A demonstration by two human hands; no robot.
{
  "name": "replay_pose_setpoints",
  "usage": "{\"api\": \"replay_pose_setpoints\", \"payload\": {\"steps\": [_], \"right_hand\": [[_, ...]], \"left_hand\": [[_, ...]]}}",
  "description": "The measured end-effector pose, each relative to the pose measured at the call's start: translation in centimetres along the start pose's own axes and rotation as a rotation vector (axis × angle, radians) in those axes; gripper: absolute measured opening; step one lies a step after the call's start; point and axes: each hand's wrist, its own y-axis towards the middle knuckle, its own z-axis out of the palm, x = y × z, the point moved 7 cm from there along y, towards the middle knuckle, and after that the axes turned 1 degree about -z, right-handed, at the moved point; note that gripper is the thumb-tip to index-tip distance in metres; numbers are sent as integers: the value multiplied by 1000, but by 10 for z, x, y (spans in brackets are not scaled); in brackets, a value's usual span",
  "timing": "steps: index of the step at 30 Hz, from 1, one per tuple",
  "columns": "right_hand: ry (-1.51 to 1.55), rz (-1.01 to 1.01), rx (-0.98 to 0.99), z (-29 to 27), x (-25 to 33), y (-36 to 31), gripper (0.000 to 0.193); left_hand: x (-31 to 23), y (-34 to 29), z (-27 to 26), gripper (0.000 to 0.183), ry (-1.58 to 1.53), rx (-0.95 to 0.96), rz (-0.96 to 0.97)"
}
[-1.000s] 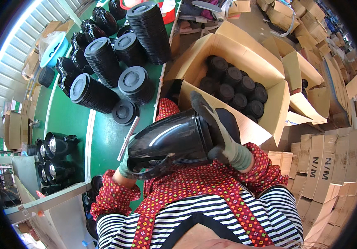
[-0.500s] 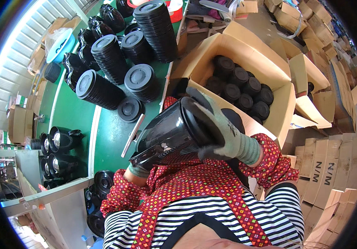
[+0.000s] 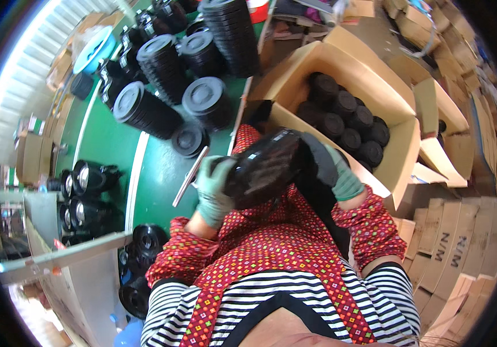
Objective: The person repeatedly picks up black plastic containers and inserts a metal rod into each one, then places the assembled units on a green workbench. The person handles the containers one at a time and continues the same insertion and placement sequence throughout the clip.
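Observation:
A glossy black jug (image 3: 266, 168) lies across between my hands in front of my apron, blurred by motion. My left hand (image 3: 214, 182), in a pale green glove, is closed around its left end. At the other end my right hand (image 3: 332, 168) grips it, the dark palm of the glove against the jug. Left of my left hand, a metal bar (image 3: 190, 176) slants at the green table's edge. Just beyond it a flat black lid (image 3: 189, 140) rests on the table (image 3: 159, 179).
Stacks of black lids (image 3: 205, 95) stand at the far side of the table. Black jugs with shiny liners (image 3: 89, 176) lie at the left. An open carton (image 3: 401, 144) holding several black round-ended items stands at the right. Flat cardboard (image 3: 445, 231) is stacked at far right.
The jug has turned and lies more level, raised slightly to the right. My left hand, mostly hidden behind it before, now shows on its left end. The view has shifted a little.

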Motion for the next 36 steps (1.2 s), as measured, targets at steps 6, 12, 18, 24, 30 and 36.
{"api": "replay_pose_setpoints", "payload": {"steps": [6, 12, 18, 24, 30, 36], "right_hand": [[387, 425, -446, 3, -21, 18, 31], [273, 338, -257, 23, 15, 7, 19], [240, 205, -122, 32, 64, 14, 13], [-378, -152, 135, 3, 108, 67, 26], [-633, -388, 247, 6, 128, 150, 39], [22, -159, 103, 13, 20, 128, 31]], "left_hand": [[-54, -86, 36, 82, -379, 570, 192], [62, -61, -33, 102, 184, 451, -357], [155, -96, -62, 75, 152, 590, -466], [64, 10, -42, 65, -29, 616, -533], [-14, 109, 2, 71, -265, 782, -431], [-33, 156, 46, 63, -410, 807, 272]]}}
